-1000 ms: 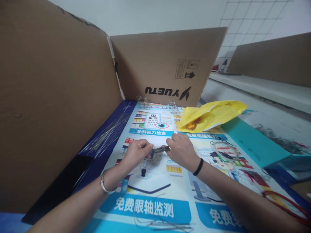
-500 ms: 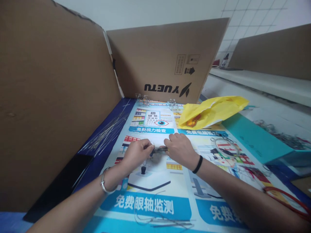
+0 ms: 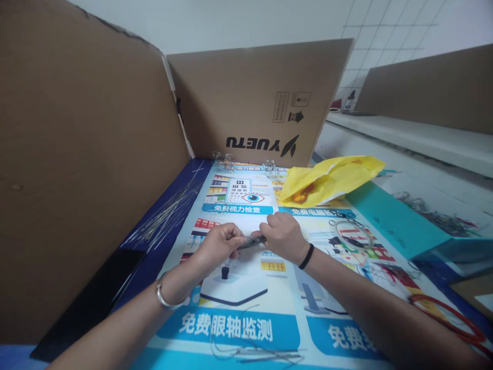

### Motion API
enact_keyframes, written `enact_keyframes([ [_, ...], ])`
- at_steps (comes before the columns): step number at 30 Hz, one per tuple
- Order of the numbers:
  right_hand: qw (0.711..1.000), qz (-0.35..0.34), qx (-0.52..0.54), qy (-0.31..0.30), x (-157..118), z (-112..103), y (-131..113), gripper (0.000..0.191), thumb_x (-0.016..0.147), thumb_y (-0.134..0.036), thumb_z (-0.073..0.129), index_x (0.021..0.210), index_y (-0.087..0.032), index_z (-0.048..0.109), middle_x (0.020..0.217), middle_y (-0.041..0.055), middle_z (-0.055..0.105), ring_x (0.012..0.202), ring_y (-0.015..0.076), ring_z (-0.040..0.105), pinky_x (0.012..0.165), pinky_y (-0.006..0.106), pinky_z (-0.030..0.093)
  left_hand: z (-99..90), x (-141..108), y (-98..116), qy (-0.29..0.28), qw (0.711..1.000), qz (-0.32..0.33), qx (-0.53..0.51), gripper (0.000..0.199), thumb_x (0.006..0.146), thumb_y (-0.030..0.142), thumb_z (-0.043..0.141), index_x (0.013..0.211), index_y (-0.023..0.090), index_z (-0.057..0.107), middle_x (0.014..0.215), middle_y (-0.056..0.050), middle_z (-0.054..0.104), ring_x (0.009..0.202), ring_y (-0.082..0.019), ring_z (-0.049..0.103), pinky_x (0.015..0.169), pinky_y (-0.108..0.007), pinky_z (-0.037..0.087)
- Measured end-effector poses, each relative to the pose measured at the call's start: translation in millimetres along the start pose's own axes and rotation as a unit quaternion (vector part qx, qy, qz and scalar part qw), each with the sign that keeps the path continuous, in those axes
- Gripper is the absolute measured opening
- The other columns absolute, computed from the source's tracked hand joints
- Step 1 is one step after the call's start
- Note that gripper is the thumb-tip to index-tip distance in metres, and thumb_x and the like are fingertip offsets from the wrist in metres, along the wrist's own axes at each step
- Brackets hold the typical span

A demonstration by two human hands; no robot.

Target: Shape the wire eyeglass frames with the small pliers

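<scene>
From my feed, thin straight wires (image 3: 165,213) lie at left on the dark blue cover. My left hand (image 3: 217,245) is pinched narrow at the tip of the dark pliers (image 3: 252,241); blur keeps me from telling what sits in that pinch. The pliers lie between my hands, over the printed sheet (image 3: 246,290), their other end gripped in my right hand (image 3: 285,239). Farther right I have the yellow bag (image 3: 335,180), the teal box (image 3: 400,221) and a red coil (image 3: 449,318) near my right forearm.
</scene>
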State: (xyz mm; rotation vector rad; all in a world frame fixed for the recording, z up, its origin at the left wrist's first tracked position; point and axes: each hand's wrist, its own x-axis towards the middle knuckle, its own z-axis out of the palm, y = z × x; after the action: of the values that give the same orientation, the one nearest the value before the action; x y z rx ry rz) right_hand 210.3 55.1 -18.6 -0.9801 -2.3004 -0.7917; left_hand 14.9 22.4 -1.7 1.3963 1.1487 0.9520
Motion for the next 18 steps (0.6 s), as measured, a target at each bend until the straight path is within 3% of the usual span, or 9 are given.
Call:
enact_keyframes([
  [3, 0.999, -0.025, -0.019, 0.039, 2.4, -4.3, 4.7, 0.041, 0.089, -0.042, 0.042, 0.057, -0.019, 0.054, 0.056, 0.0034, 0.046, 0.062, 0.016, 0.032, 0.061, 0.031, 0.016, 1.6, -1.5, -2.3, -0.032, 0.997, -0.035, -0.063, 0.017, 0.07, 0.026, 0.064, 0.061, 0.017, 0.051, 0.041, 0.005, 0.051, 0.034, -0.006, 0.042, 0.039, -0.017, 0.03],
  [7, 0.998, -0.003, -0.041, 0.05, 3.3, -5.9, 7.1, 0.041, 0.089, -0.043, 0.043, 0.057, -0.019, 0.054, 0.057, 0.0036, 0.045, 0.063, 0.0162, 0.031, 0.061, 0.032, 0.017, 0.5, -3.8, 0.7, -0.048, 0.988, -0.056, -0.138, 0.017, 0.073, 0.03, 0.064, 0.069, 0.017, 0.054, 0.049, 0.002, 0.058, 0.041, -0.007, 0.05, 0.045, -0.018, 0.037],
  [12, 0.998, 0.005, -0.042, 0.044, 2.4, -2.9, 4.7, 0.04, 0.088, -0.043, 0.042, 0.059, -0.019, 0.054, 0.059, 0.0041, 0.046, 0.065, 0.0167, 0.031, 0.062, 0.032, 0.017, 1.0, -3.0, 5.5, 0.007, 0.998, -0.027, -0.064, 0.018, 0.07, 0.028, 0.065, 0.066, 0.017, 0.052, 0.048, 0.004, 0.056, 0.042, -0.008, 0.051, 0.045, -0.019, 0.037],
  [18, 0.999, 0.006, -0.028, 0.028, 1.8, -2.9, 3.5, 0.038, 0.088, -0.042, 0.042, 0.061, -0.018, 0.054, 0.062, 0.0049, 0.047, 0.066, 0.0169, 0.032, 0.063, 0.032, 0.018, 1.9, -1.8, 10.1, 0.027, 0.999, -0.022, 0.007, 0.016, 0.068, 0.026, 0.062, 0.064, 0.017, 0.049, 0.048, 0.007, 0.052, 0.04, -0.006, 0.049, 0.043, -0.018, 0.035],
])
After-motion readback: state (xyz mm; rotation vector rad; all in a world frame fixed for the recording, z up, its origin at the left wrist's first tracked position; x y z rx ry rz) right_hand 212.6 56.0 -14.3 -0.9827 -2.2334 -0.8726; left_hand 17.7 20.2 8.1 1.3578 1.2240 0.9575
